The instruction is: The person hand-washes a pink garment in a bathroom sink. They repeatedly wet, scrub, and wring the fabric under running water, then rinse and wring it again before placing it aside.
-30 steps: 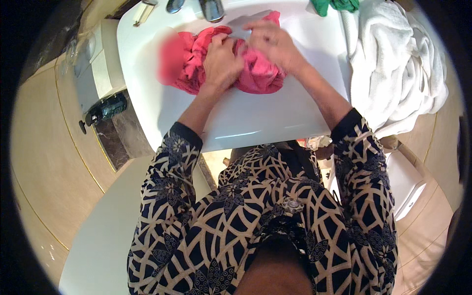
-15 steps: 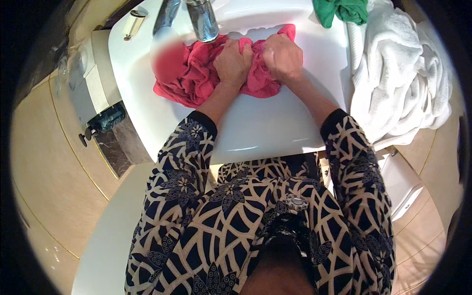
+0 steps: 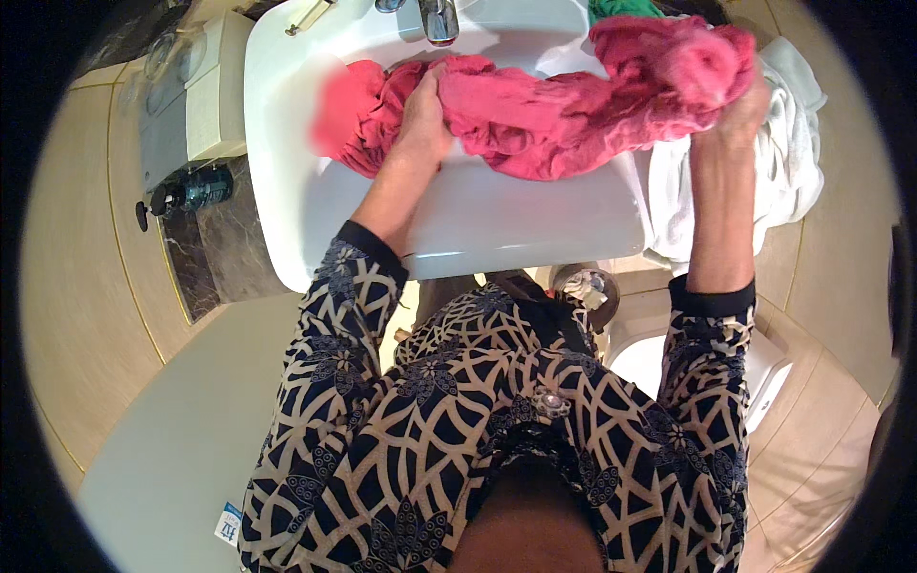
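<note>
A crumpled pinkish-red cloth (image 3: 544,115) stretches across the white washbasin (image 3: 516,250). My left hand (image 3: 427,124) grips it over the basin, with the fingers hidden behind the folds. My right hand (image 3: 743,113) holds the bunched far end, raised beyond the basin's right rim and over the white towels (image 3: 791,172). The cloth covers most of the right hand's fingers. To the left of my left hand, the rest of the cloth hangs down into the bowl.
A chrome tap (image 3: 439,21) stands at the back of the basin. A green cloth (image 3: 619,10) lies at the back right. On the left are a dark pump bottle (image 3: 196,189) and a pale box (image 3: 215,91). Below are a filled bin (image 3: 594,289) and a white toilet (image 3: 642,365).
My right hand has moved right and up from the basin, drawing out the cloth between my hands. The left hand has shifted slightly left and keeps its grip. The view has shifted a little.
</note>
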Available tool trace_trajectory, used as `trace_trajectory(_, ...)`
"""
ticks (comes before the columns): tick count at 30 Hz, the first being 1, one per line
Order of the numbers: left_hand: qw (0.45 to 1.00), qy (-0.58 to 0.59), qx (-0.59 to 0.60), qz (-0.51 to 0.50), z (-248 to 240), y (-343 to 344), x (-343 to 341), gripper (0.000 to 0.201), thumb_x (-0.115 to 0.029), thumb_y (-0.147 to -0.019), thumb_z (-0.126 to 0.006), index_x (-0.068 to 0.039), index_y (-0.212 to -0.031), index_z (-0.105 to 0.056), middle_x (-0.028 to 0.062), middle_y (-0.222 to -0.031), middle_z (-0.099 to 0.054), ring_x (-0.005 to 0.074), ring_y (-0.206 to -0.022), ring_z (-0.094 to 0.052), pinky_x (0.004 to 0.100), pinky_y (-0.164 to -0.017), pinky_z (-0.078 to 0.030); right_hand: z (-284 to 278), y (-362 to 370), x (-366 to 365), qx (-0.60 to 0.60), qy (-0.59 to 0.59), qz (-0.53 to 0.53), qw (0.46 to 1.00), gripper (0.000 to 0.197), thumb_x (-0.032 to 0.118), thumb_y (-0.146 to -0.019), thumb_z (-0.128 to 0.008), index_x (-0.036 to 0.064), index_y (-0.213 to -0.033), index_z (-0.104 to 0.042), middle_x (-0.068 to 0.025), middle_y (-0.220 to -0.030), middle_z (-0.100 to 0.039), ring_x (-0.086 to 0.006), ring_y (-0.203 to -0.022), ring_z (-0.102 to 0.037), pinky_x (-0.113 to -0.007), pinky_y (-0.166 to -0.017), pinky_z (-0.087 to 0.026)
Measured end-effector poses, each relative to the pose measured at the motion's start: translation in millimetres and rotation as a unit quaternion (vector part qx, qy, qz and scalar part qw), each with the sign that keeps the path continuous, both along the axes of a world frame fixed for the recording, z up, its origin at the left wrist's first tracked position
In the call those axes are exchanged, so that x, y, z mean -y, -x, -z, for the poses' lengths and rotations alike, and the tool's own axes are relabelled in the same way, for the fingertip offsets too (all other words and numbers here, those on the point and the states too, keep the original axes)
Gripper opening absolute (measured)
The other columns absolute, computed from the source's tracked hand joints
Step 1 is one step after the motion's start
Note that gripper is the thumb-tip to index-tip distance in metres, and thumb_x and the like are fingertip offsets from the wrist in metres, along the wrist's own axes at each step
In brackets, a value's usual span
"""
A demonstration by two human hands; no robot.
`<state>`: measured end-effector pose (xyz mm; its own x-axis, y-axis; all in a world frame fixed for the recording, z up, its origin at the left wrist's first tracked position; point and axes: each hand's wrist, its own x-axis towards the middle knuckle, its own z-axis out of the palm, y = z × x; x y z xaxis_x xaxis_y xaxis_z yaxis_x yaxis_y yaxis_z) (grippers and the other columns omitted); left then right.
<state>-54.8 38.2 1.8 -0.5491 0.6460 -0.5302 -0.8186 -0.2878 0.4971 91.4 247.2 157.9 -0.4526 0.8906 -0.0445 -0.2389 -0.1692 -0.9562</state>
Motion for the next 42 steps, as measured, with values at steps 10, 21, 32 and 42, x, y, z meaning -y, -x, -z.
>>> trace_trajectory(10, 0.933, 0.229, -0.232, 0.152, -28.2, 3.6, 57.9, 0.073, -0.060, -0.083, -0.035, -0.010, -0.135, -0.027, 0.0107, -0.141, -0.023, 0.0279, -0.128, -0.024, 0.0473, -0.098, -0.025, 63.7, 16.9, 64.1, 0.241, -0.291, -0.216, 0.900, 0.034, 0.029, -0.082, -0.054, 0.0036, -0.106, -0.057, -0.0119, -0.099, -0.061, -0.0240, -0.085, -0.060, -0.032, -0.079, -0.046)
trace_trajectory(21, 0.660, 0.402, -0.602, 0.202, 6.9, -3.5, 49.5, 0.057, -0.037, -0.070, -0.067, -0.003, -0.112, -0.050, 0.0168, -0.108, -0.055, 0.0289, -0.098, -0.054, 0.0338, -0.084, -0.042, 190.7, 25.7, 80.8, 0.313, 0.009, -0.172, 0.934, 0.046, 0.015, -0.064, -0.074, -0.0027, -0.103, -0.057, -0.0137, -0.093, -0.062, -0.0200, -0.081, -0.060, -0.029, -0.076, -0.048)
trace_trajectory(32, 0.962, 0.181, -0.048, 0.199, -23.4, 31.6, 70.3, 0.039, -0.025, -0.077, -0.065, 0.000, -0.104, -0.054, 0.0083, -0.092, -0.061, 0.0206, -0.081, -0.061, 0.0344, -0.075, -0.051, 72.9, -5.7, 26.1, 0.464, -0.362, -0.194, 0.785, 0.035, 0.026, -0.063, -0.073, 0.0054, -0.089, -0.064, -0.0089, -0.076, -0.065, -0.0192, -0.070, -0.063, -0.030, -0.067, -0.049)
trace_trajectory(42, 0.823, 0.246, -0.479, 0.181, 7.6, -7.8, 32.2, 0.061, -0.029, -0.071, -0.068, -0.002, -0.121, -0.045, 0.0113, -0.117, -0.048, 0.0266, -0.103, -0.051, 0.0409, -0.083, -0.044, 99.3, 8.5, 23.9, 0.327, -0.500, -0.165, 0.784, 0.038, 0.011, -0.061, -0.075, 0.0013, -0.095, -0.060, -0.0131, -0.112, -0.056, -0.0224, -0.098, -0.054, -0.030, -0.086, -0.042)
